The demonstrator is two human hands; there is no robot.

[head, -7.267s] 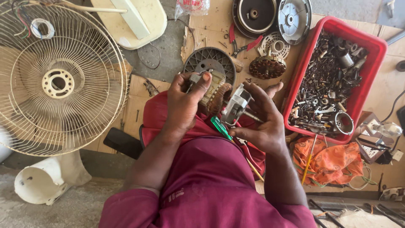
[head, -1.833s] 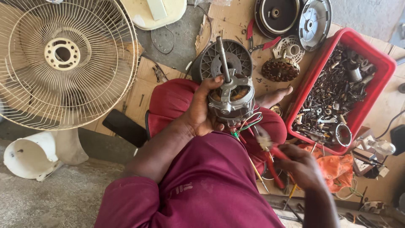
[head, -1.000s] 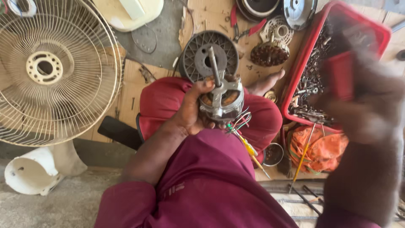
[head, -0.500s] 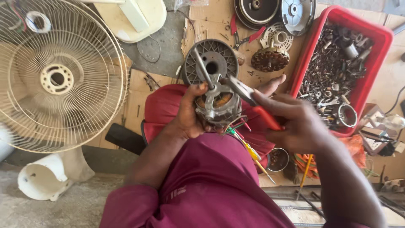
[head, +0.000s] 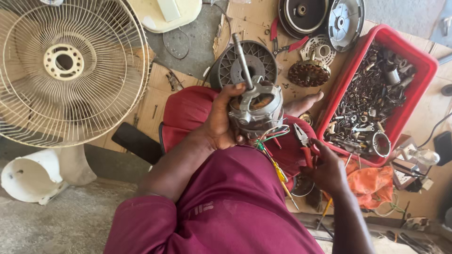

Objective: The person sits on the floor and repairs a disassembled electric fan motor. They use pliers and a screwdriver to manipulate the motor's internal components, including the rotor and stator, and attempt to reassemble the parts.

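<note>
Cardboard-covered floor [head: 155, 101]: fan guard [head: 66, 70] at 10 o'clock, red parts tray [head: 426, 63] at 2, white housing [head: 28, 176] at 8.

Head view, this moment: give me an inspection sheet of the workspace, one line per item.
Surface: cardboard sheets on a concrete floor.
Job's things: fan motor with its shaft up; red-handled pliers.
Clutter: red tray full of screws and small metal parts; fan guard; dark ribbed cover; copper-wound rotor; white plastic housing; orange cloth.
Grippers: left hand grips the motor's side; right hand holds the pliers, clear of the motor.
Cables: coloured wires hang from the motor.
Surroundings: the person sits with the motor over the lap; nobody else seen.
</note>
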